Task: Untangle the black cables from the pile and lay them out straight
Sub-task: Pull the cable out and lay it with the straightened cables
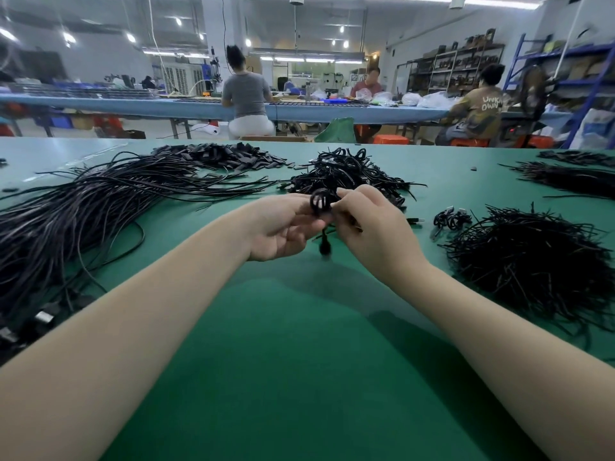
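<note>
Above the green matte surface (299,361), the left hand (283,227) and right hand (369,224) both pinched a small coiled black cable (320,201), just before the tangled black cable pile (349,171).

Near surface: a green table top (299,377) is spread from 3 to 9 o'clock.
Second bench: a long light-blue workbench (139,106) is set across the room at 12 o'clock, on metal legs.
Seating: orange stools (391,139) are placed beside that bench at 1 o'clock; three people are seated there.
Storage: dark shelving (456,66) is stood against the far wall at 1 o'clock; a blue steel rack (565,61) is seen at 2 o'clock.
Walls: painted white.
Lighting: fluorescent tubes (496,3) and round lamps are hung from the ceiling.
Floor: pale, seen under the far bench.
</note>
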{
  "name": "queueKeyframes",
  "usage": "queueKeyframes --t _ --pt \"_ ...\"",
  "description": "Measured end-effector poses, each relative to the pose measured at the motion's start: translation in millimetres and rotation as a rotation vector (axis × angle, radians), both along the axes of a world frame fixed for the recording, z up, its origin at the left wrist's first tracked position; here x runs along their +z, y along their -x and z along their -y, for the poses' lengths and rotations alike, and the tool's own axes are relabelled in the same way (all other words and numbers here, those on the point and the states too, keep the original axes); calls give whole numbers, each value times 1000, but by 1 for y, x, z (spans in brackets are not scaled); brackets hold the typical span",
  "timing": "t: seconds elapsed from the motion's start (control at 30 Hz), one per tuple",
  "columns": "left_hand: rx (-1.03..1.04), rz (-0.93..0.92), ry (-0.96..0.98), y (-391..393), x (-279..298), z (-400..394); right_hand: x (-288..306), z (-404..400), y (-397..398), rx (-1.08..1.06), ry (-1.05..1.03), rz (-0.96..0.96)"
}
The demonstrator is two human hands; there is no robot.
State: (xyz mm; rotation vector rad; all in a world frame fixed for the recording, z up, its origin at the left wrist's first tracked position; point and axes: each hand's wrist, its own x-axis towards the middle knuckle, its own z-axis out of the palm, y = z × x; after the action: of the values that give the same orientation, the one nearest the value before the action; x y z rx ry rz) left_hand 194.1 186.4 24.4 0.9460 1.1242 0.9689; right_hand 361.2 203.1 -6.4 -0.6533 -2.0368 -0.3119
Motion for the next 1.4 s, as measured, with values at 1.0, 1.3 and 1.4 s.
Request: queueKeyframes --t 1.0,1.3,1.4 --pt "47 -302 -475 1 -22 -4 -15 -9 0 -110 368 -219" --pt "195 -438 -519 -4 -25 -7 -12 -4 4 -89 132 -123" --pt "51 -10 -94 -10 -13 -2 -4 -4 -1 -130 -187 25"
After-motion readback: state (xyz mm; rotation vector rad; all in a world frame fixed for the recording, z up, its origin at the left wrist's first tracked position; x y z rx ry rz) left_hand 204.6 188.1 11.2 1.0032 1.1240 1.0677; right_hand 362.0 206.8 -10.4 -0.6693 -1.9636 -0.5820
